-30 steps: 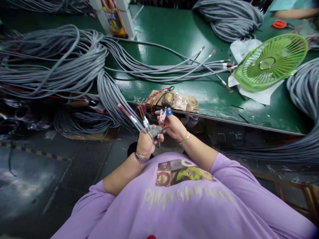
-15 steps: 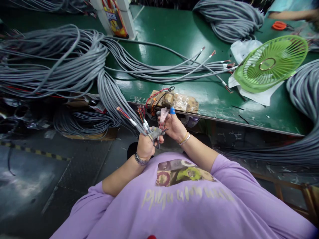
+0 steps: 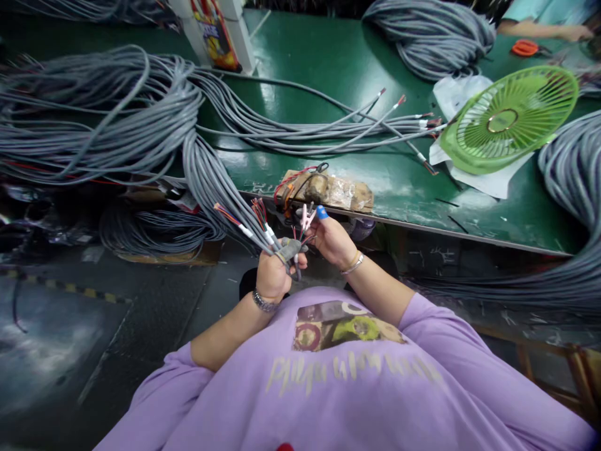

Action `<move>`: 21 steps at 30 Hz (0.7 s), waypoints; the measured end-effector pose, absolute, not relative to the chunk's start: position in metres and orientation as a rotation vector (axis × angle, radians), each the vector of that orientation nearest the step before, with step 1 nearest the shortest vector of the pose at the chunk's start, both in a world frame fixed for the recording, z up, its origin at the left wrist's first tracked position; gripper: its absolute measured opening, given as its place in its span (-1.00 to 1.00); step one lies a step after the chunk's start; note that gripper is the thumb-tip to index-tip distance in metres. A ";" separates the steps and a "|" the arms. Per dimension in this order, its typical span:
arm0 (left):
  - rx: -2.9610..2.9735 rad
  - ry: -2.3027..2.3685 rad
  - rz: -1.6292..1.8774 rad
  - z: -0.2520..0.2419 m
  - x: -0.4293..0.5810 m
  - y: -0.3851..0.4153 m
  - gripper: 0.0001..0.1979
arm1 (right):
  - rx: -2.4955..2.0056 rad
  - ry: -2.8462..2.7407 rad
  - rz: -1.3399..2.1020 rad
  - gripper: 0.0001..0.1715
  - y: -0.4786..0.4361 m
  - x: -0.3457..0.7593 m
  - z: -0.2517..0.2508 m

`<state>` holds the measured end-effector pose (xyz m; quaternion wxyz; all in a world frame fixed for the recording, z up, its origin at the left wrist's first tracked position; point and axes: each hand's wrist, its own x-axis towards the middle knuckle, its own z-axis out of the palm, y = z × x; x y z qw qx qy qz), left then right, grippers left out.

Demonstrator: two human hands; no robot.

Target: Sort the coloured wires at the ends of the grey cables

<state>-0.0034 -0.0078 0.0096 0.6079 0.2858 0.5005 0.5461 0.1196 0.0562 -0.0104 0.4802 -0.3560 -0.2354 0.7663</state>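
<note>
My left hand [image 3: 273, 275] is closed round several grey cables [image 3: 256, 237]. A worn grey covering [image 3: 288, 249] sits over its thumb. The stripped ends of the cables, with coloured wires [image 3: 259, 213] and white sleeves, point up and left. One cable end loops out towards my right hand [image 3: 334, 243], which has a blue finger cover [image 3: 322, 212] on the thumb. Its fingers pinch at thin red and dark wires [image 3: 307, 238] of that end. Beside the thumb stands a pale pink forked piece [image 3: 307, 217]; its kind is unclear.
A taped cardboard-brown block [image 3: 347, 193] with thin leads lies at the edge of the green table [image 3: 300, 56]. Large grey cable coils [image 3: 117, 119] lie left. A green fan [image 3: 509, 119] and orange-handled cutters [image 3: 524, 47] are right, near another person's arm [image 3: 539, 29].
The pink piece was a blurred wedge and now shows two separate prongs. The cable ends in my left hand have shifted slightly left, and my right thumb moved a little left.
</note>
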 end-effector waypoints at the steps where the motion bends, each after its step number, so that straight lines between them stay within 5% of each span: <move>1: 0.659 1.155 1.254 0.009 -0.003 -0.007 -0.74 | -0.859 -0.571 1.867 -0.49 0.057 0.119 -0.013; 21: 0.658 1.160 1.252 0.001 -0.002 -0.009 -0.74 | -0.749 -0.335 2.007 -0.41 0.064 0.110 -0.015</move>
